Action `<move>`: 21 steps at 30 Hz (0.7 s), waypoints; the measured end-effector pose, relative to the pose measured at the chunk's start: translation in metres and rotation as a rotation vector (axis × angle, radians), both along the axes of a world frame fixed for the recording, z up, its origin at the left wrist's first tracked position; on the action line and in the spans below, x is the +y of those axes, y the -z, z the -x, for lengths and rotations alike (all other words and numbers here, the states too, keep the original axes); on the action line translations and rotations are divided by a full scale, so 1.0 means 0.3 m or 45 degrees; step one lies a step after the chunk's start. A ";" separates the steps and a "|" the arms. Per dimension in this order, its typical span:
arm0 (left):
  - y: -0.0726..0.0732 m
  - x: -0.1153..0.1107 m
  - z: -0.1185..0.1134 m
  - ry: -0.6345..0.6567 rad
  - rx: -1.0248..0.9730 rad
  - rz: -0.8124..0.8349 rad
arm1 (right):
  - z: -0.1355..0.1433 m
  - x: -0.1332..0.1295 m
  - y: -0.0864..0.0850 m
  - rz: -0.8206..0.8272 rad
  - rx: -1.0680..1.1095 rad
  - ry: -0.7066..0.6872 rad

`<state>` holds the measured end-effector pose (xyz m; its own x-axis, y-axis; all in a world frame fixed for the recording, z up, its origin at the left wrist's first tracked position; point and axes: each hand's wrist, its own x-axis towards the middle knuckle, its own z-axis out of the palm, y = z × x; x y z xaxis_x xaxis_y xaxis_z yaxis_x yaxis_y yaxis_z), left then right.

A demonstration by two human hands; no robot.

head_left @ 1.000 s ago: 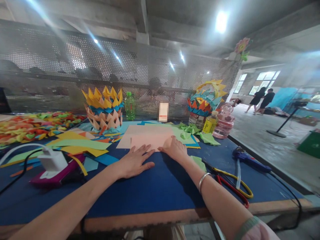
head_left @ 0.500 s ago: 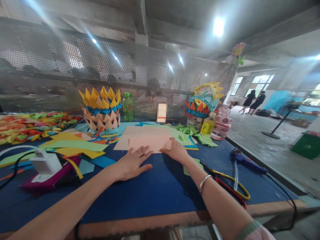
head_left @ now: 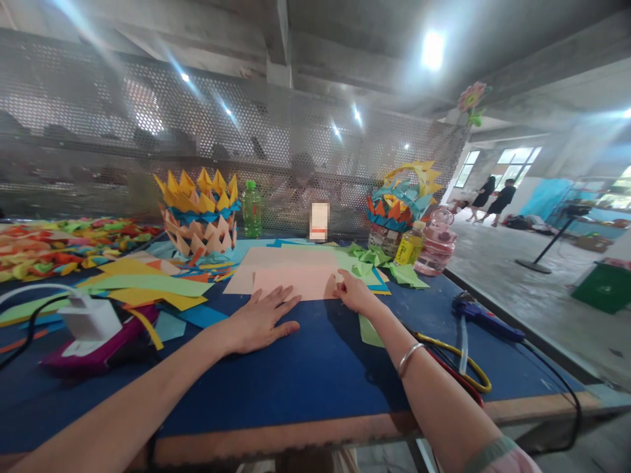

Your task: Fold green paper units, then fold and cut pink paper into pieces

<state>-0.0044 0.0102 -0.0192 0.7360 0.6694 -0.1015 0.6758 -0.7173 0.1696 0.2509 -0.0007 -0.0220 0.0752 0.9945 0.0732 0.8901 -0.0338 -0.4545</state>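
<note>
A pale pink sheet of paper (head_left: 300,279) lies on a larger pinkish sheet (head_left: 239,279) at the middle of the blue table. My left hand (head_left: 266,320) rests flat with spread fingers on the near left part of the pink sheet. At the sheet's near right corner is my right hand (head_left: 352,293), its fingers curled together and pinching at the paper's edge. Green folded paper pieces (head_left: 369,256) lie just beyond my right hand.
Paper strips (head_left: 162,286) and a purple power strip with a white plug (head_left: 91,328) are at left. Two folded-paper baskets (head_left: 200,213) and bottles (head_left: 252,210) stand behind. Scissors (head_left: 473,368) and a blue glue gun (head_left: 493,318) lie at right.
My right hand has shifted slightly to the right along the near edge of the sheet, its fingers more curled. My left hand stays in place.
</note>
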 end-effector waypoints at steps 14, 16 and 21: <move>0.003 0.008 0.011 0.030 -0.010 0.003 | 0.035 0.008 0.001 -0.016 -0.018 0.066; 0.004 0.013 0.020 0.027 -0.002 0.003 | 0.026 0.011 0.005 -0.018 -0.019 0.058; -0.007 0.009 0.040 -0.017 0.016 -0.035 | 0.024 0.007 0.005 -0.026 -0.032 0.049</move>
<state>-0.0163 0.0127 -0.0172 0.7260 0.6816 -0.0919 0.6870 -0.7127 0.1413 0.2436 0.0013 -0.0236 0.1111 0.9892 0.0961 0.8996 -0.0590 -0.4328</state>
